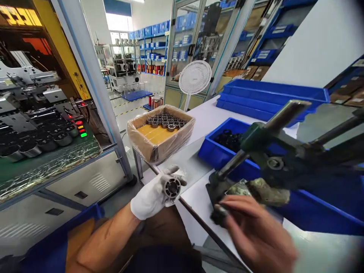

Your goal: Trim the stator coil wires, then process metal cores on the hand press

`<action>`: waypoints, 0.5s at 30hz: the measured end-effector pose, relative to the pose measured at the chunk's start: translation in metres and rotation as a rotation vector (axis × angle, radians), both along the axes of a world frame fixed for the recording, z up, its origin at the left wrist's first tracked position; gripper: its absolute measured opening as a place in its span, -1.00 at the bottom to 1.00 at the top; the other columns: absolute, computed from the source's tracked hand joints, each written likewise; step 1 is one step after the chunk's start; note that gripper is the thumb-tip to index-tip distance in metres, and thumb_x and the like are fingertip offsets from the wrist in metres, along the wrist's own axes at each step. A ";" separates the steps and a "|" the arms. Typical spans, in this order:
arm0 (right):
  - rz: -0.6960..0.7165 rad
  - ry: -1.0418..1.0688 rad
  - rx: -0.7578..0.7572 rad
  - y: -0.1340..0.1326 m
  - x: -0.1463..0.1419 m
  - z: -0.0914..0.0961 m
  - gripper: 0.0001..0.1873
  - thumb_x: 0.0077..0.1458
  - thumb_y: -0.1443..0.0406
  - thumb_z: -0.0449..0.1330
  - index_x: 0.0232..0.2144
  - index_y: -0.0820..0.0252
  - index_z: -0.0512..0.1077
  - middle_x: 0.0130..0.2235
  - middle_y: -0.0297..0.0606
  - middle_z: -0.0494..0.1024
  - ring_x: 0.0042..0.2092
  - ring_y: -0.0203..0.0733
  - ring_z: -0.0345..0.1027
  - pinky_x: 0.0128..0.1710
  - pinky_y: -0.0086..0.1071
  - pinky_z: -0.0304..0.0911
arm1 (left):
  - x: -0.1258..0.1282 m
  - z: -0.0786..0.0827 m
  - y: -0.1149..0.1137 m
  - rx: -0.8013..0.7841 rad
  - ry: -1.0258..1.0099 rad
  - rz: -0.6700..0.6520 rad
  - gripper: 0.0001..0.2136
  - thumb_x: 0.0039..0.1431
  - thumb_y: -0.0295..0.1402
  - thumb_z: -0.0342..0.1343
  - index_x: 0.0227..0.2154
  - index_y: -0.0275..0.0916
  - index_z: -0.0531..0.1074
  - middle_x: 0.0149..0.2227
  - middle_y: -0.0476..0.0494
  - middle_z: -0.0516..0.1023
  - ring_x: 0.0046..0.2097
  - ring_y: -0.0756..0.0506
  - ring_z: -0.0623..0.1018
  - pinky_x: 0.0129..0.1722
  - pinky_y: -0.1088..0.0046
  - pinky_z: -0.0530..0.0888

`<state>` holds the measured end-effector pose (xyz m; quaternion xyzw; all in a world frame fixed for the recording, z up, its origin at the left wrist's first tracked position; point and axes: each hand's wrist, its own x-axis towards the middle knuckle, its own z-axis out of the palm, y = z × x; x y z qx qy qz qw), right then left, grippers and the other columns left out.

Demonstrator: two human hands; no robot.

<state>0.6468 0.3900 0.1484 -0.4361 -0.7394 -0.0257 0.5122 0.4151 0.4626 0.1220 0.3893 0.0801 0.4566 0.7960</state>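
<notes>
My gloved left hand (152, 197) gripped a metal core (172, 187) mid-frame, looked heavy and stiff; right hand (256, 231) fingers pinched the press base (217, 197).

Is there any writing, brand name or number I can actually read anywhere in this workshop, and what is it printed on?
None can be read.
White fan: a small mark at the hub, too small to read.
Yellow strip on the machine frame: dark print, blurred.
Blue shelf bins: white labels, too small to read.
Part in the gloved left hand: no marking visible.
</notes>
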 end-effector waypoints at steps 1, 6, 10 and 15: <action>0.074 -0.010 0.009 0.002 -0.022 0.002 -0.85 0.19 0.48 0.19 -0.18 0.25 0.41 -0.22 -0.16 0.48 -0.22 -0.28 0.44 -0.32 -0.48 0.38 | -0.003 -0.001 -0.006 0.043 0.038 0.017 -0.21 -0.06 0.09 0.36 0.21 -0.12 0.31 -0.02 -0.22 0.48 -0.37 0.06 0.40 -0.44 0.56 0.28; 0.272 0.001 0.010 0.014 -0.088 0.008 -0.75 0.15 0.57 0.18 -0.14 0.27 0.42 -0.21 -0.17 0.45 -0.22 -0.33 0.39 -0.28 -0.50 0.39 | -0.023 -0.006 -0.042 0.112 0.336 0.110 0.09 -0.29 -0.06 0.53 0.32 -0.14 0.10 -0.01 -0.20 0.43 -0.03 -0.17 0.46 0.02 0.26 0.39; 0.409 -0.103 -0.102 0.012 -0.084 0.000 -0.64 0.17 0.55 0.15 0.01 0.31 0.41 -0.07 -0.06 0.42 -0.06 -0.24 0.39 -0.13 -0.43 0.41 | -0.031 -0.005 -0.055 0.089 0.496 0.255 -0.06 -0.16 -0.13 0.48 0.28 -0.21 0.15 0.11 -0.29 0.38 0.06 -0.24 0.44 0.13 0.16 0.37; 0.387 -0.302 -0.019 0.007 -0.065 -0.014 -0.40 0.14 0.53 0.15 0.24 0.38 0.27 0.04 0.06 0.36 0.07 -0.09 0.33 0.00 -0.27 0.39 | -0.028 -0.009 -0.053 0.116 0.529 0.237 -0.06 -0.18 -0.04 0.47 0.27 -0.20 0.20 0.06 -0.26 0.44 0.07 -0.27 0.45 0.15 0.12 0.37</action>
